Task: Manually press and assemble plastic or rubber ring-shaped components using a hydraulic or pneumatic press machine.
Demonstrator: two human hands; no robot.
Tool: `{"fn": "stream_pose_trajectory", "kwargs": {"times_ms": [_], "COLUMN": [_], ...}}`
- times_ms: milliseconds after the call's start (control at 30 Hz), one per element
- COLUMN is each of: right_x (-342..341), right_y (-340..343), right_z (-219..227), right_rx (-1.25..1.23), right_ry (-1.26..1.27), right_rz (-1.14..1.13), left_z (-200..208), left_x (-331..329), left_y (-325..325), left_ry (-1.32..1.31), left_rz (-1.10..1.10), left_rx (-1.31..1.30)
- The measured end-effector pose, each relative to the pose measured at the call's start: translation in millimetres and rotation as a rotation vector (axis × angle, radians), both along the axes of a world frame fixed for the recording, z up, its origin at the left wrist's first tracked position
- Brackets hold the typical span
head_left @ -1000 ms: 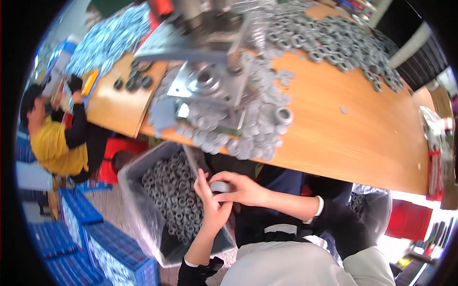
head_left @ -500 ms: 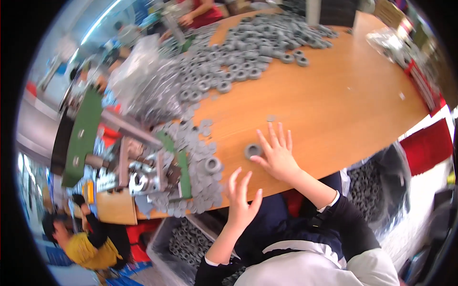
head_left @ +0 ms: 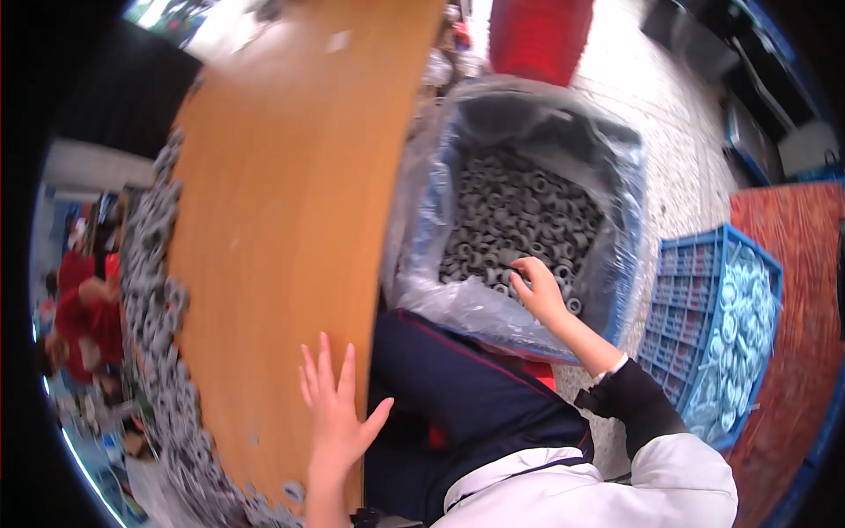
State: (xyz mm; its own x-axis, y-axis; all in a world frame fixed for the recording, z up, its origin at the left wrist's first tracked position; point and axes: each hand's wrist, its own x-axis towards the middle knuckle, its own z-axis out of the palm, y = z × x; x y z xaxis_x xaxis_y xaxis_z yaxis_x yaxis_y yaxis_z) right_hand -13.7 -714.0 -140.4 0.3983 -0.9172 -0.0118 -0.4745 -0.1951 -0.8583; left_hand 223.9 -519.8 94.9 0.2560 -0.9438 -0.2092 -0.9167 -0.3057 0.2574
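Note:
My right hand reaches over a lined bin filled with grey rings. Its fingers are bent, the thumb stands apart from them, and I see nothing between them. Above the wooden table's near edge, my left hand spreads its fingers and holds nothing. One grey ring lies on the table close to my left wrist. A small grey disc lies beyond it. Clear plastic film lines the bin and folds over its rim.
The wooden table runs along my left, with a long heap of grey rings on its far side. A blue crate of pale, bagged-looking pieces stands right of the bin. Behind it is a red container. A person in red is across the table.
The view has turned to the right. My right hand has left the ring on the table and moved over the bin. My left hand stays spread above the table.

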Motion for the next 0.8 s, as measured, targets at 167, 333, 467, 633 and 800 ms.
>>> {"fn": "stream_pose_trajectory", "kwargs": {"times_ms": [167, 333, 467, 633, 800], "right_x": [-72, -2, 22, 25, 7], "right_y": [-35, -60, -87, -100, -89], "right_z": [-130, -200, -252, -288, -286], "right_rx": [0.308, 0.029, -0.166, 0.348, 0.319], "right_ry": [0.644, 0.780, 0.925, 0.916, 0.572], "right_rz": [-0.035, 0.280, 0.417, 0.540, 0.384], "left_z": [-18, -2, -3, -3, 5], "left_x": [11, 25, 22, 22, 24], "left_y": [-59, -58, -68, -65, -56], "left_ry": [0.090, 0.080, 0.111, 0.151, 0.113], "left_rz": [-0.170, -0.197, -0.218, -0.159, -0.175], "left_rx": [0.329, 0.428, 0.527, 0.565, 0.663]}}
